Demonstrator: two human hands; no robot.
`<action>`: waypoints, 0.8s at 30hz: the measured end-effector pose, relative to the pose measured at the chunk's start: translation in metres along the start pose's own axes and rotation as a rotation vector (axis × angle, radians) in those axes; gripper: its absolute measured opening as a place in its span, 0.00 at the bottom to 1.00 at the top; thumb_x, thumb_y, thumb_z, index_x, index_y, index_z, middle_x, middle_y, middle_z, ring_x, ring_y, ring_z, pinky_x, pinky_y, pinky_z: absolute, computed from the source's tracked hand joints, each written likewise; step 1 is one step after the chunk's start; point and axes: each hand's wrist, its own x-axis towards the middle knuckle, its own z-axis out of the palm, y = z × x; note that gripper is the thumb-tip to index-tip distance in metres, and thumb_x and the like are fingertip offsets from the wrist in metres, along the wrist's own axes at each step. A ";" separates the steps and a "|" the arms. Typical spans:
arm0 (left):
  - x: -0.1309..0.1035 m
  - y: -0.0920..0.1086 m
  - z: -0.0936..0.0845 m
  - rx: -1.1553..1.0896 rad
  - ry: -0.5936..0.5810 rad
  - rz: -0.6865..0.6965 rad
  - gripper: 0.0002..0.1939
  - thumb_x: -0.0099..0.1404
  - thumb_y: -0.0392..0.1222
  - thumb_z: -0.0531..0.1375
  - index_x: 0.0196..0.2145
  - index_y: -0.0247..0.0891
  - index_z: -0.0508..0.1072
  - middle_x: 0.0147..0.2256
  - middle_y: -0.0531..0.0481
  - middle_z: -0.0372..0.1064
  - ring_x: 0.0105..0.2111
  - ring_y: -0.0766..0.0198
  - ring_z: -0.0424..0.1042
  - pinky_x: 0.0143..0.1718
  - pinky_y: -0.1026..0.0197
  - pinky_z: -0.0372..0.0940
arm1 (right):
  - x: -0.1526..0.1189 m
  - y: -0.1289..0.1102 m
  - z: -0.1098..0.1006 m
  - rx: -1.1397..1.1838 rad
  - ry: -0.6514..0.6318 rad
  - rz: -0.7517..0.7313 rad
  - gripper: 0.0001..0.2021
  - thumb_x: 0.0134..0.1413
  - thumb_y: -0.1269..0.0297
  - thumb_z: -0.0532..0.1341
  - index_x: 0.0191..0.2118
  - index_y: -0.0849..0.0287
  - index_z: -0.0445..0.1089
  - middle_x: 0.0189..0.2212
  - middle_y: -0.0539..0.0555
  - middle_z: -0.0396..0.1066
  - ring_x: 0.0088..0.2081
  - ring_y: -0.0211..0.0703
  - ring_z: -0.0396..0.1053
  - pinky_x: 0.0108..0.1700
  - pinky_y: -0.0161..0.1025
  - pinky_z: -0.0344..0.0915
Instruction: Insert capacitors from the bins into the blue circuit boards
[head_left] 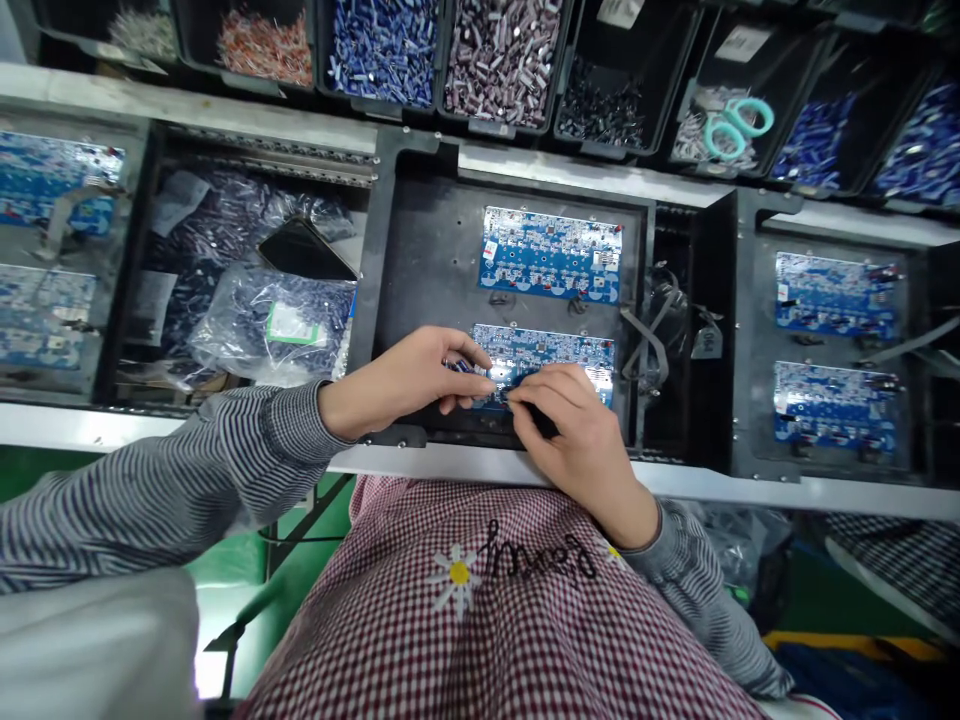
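My left hand (420, 378) is curled round a few small blue cylindrical capacitors (460, 365). Its thumb and forefinger tips come together over the left part of the near blue circuit board (544, 343). Just to the right, my right hand (577, 428) has its fingers pinched low over the same board; whatever is between those fingertips is too small or hidden to make out. Both hands cover much of the board's front half. Behind it lies a second blue circuit board (551, 255), flat in the same black tray (427, 250), touched by neither hand.
Black bins of loose components, such as blue capacitors (382, 50), line the back. Turquoise-handled scissors (739, 128) rest in one bin. Bagged parts (277, 320) and a dark phone-like slab (306, 248) lie left. Another tray with boards (836, 295) stands right, beyond grey straps (651, 340).
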 end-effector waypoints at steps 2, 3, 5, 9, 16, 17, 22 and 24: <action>-0.001 -0.001 0.001 0.021 0.010 0.008 0.09 0.58 0.39 0.64 0.35 0.31 0.74 0.21 0.53 0.65 0.20 0.73 0.61 0.21 0.70 0.56 | -0.002 0.003 0.001 -0.012 -0.005 -0.021 0.09 0.57 0.74 0.56 0.40 0.57 0.71 0.35 0.55 0.72 0.43 0.46 0.65 0.47 0.49 0.67; -0.001 -0.002 0.001 0.032 0.004 0.020 0.08 0.59 0.39 0.63 0.33 0.31 0.75 0.22 0.53 0.65 0.20 0.72 0.61 0.22 0.70 0.56 | -0.003 0.004 0.001 -0.014 -0.008 -0.032 0.10 0.57 0.74 0.55 0.41 0.56 0.71 0.36 0.55 0.72 0.43 0.46 0.65 0.47 0.49 0.67; -0.002 -0.003 0.001 0.047 -0.019 0.039 0.07 0.61 0.38 0.61 0.33 0.31 0.76 0.23 0.52 0.67 0.22 0.72 0.62 0.23 0.69 0.57 | -0.004 0.005 0.002 -0.004 -0.018 -0.054 0.12 0.58 0.74 0.54 0.42 0.55 0.72 0.36 0.55 0.72 0.44 0.46 0.65 0.46 0.50 0.68; 0.000 -0.003 0.004 0.035 -0.053 0.022 0.09 0.61 0.37 0.60 0.38 0.31 0.77 0.24 0.52 0.67 0.23 0.71 0.63 0.24 0.69 0.58 | -0.004 -0.001 -0.001 0.051 0.038 -0.033 0.12 0.57 0.73 0.57 0.44 0.55 0.72 0.36 0.55 0.73 0.43 0.45 0.66 0.46 0.49 0.69; 0.005 0.003 0.014 -0.008 -0.086 0.018 0.10 0.62 0.38 0.59 0.40 0.30 0.75 0.30 0.46 0.73 0.24 0.70 0.68 0.28 0.67 0.65 | -0.010 0.000 -0.018 0.023 0.100 0.081 0.08 0.53 0.72 0.60 0.38 0.55 0.72 0.33 0.53 0.72 0.39 0.44 0.67 0.45 0.48 0.68; 0.006 0.002 0.014 0.006 -0.077 0.016 0.10 0.62 0.39 0.60 0.39 0.30 0.75 0.29 0.46 0.73 0.23 0.70 0.68 0.26 0.67 0.64 | -0.011 0.003 -0.020 -0.004 0.093 0.098 0.07 0.54 0.72 0.60 0.37 0.56 0.71 0.32 0.53 0.72 0.39 0.44 0.67 0.45 0.48 0.68; 0.010 0.001 0.016 0.103 -0.052 0.072 0.08 0.61 0.40 0.61 0.34 0.32 0.77 0.25 0.49 0.70 0.21 0.72 0.64 0.20 0.71 0.57 | -0.013 0.012 -0.023 -0.025 0.047 0.090 0.05 0.54 0.73 0.59 0.34 0.58 0.70 0.31 0.54 0.72 0.39 0.45 0.66 0.45 0.48 0.68; 0.010 0.003 0.018 0.123 -0.056 0.074 0.08 0.62 0.38 0.59 0.35 0.32 0.77 0.27 0.48 0.71 0.22 0.72 0.63 0.22 0.70 0.58 | -0.013 0.013 -0.024 -0.016 0.031 0.091 0.05 0.54 0.73 0.58 0.34 0.58 0.70 0.31 0.54 0.71 0.39 0.45 0.66 0.45 0.48 0.68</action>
